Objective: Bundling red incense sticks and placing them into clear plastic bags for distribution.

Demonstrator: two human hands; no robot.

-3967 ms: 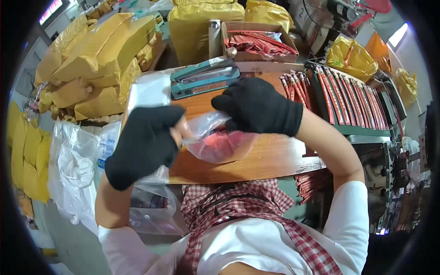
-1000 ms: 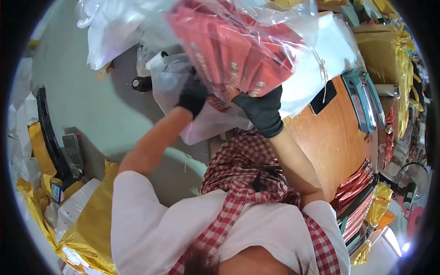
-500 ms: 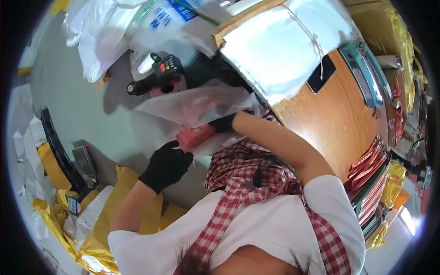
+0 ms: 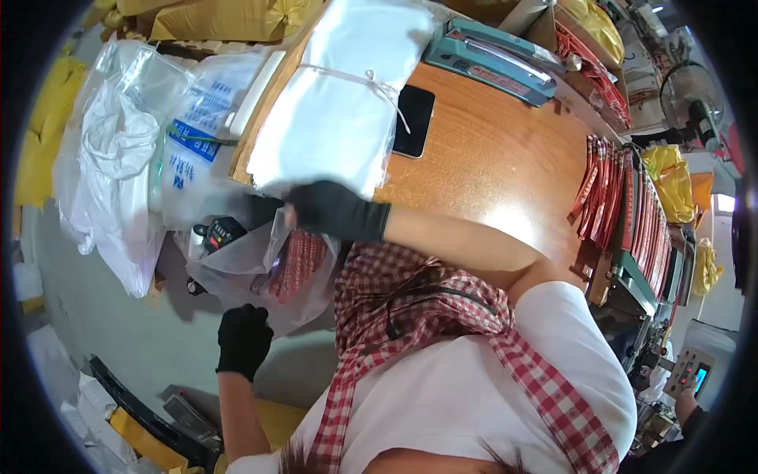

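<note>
Head view: a clear plastic bag [image 4: 229,272] with red packets [image 4: 298,265] inside sits beside the bench [image 4: 482,150], at the person's left.
The right hand [image 4: 335,210], gloved in black, is at the bag's upper rim; whether its fingers grip the film cannot be told. The left hand [image 4: 245,341], also gloved, is by the bag's lower-left edge, fingers curled, their hold unclear. On the bench, a dark phone [image 4: 415,122] lies beside tied white sheets [image 4: 339,110].
</note>
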